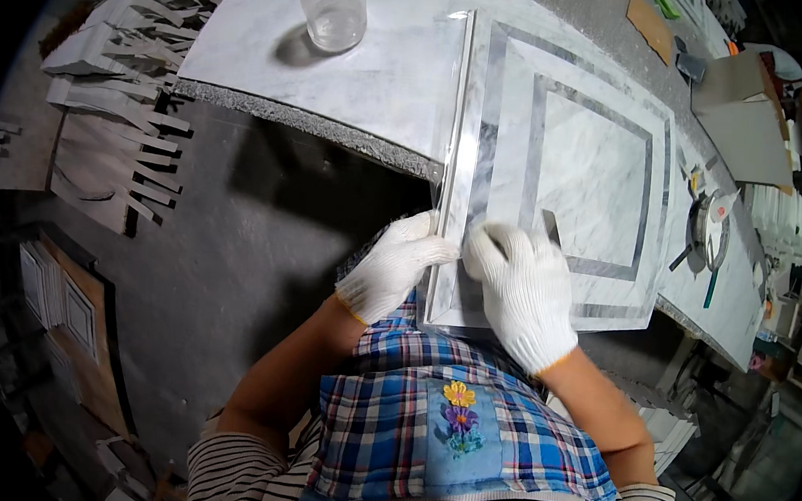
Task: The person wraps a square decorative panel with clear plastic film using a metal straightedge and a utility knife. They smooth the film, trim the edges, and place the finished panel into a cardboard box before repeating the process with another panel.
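A square white marble-patterned panel [599, 172] with grey inlaid borders lies on the work table, its near-left corner jutting over the edge. Both my hands wear white knitted gloves. At the panel's left edge my left hand [395, 264] is closed, thumb on top and fingers partly hidden below. My right hand [523, 292] rests over the near-left part of the panel with fingers curled and pinched. A thin grey blade-like strip [551, 227] sticks out past its knuckles; its other end is hidden by the glove. Shiny clear film or trim [458, 141] runs along the panel's left edge.
A clear plastic cup [335, 21] stands on the table [238, 36] at the far left. Right of the panel sits a roll of tape [710, 230] among small tools. A cardboard box [742, 118] stands farther right. Stacked white strips [110, 139] are at the left.
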`<state>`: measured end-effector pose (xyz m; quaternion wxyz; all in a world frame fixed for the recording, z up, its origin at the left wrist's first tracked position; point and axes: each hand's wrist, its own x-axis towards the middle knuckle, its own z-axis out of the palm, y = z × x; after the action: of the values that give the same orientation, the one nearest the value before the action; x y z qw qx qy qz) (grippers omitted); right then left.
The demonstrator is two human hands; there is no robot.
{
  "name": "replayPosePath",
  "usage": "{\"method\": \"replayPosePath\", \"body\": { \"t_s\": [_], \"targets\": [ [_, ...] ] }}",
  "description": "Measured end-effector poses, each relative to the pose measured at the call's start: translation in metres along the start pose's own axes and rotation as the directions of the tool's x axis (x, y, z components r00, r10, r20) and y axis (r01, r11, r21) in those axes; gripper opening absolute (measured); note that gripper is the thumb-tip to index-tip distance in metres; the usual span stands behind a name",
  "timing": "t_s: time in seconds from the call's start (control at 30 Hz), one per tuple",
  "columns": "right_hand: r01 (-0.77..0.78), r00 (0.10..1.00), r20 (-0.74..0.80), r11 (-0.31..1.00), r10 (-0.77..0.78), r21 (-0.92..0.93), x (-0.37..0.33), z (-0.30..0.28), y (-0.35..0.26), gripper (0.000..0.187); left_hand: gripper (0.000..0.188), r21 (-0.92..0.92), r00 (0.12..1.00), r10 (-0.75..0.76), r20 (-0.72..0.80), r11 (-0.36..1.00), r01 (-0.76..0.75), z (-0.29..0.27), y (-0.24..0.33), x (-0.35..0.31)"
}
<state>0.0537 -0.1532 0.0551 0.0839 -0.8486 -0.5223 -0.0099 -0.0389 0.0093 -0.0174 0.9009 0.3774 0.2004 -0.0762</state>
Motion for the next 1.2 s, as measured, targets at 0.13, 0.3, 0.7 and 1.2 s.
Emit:
{"method": "replayPosePath", "body": {
  "t_s": [0.13, 0.3, 0.7, 1.2],
  "targets": [
    [-0.024, 0.999, -0.023, 1.000, 0.024, -0.010, 0.033, 0.006, 0.007, 0.035, 0.039, -0.116, 0.998, -0.024, 0.063, 0.993, 0.031, -0.006, -0.002, -0.008],
    [0.046, 0.998, 0.048, 0.996, -0.042, -0.082, -0.001, 0.006, -0.020, 0.040, 0.044, -0.147, 0.998, 0.028, 0.059, 0.989, -0.019, -0.008, -0.011, -0.006],
    [0.047, 0.989, 0.147, 0.986, -0.023, -0.163, 0.012, -0.001, -0.015, 0.036, 0.043, -0.113, 0.995, 0.063, 0.078, 0.992, -0.054, -0.012, -0.018, -0.001],
    [-0.006, 0.992, 0.120, 0.983, 0.028, -0.185, 0.039, 0.002, -0.008, 0.041, 0.045, -0.100, 0.994, 0.062, 0.089, 0.994, -0.053, -0.014, -0.020, -0.001]
  ]
}}
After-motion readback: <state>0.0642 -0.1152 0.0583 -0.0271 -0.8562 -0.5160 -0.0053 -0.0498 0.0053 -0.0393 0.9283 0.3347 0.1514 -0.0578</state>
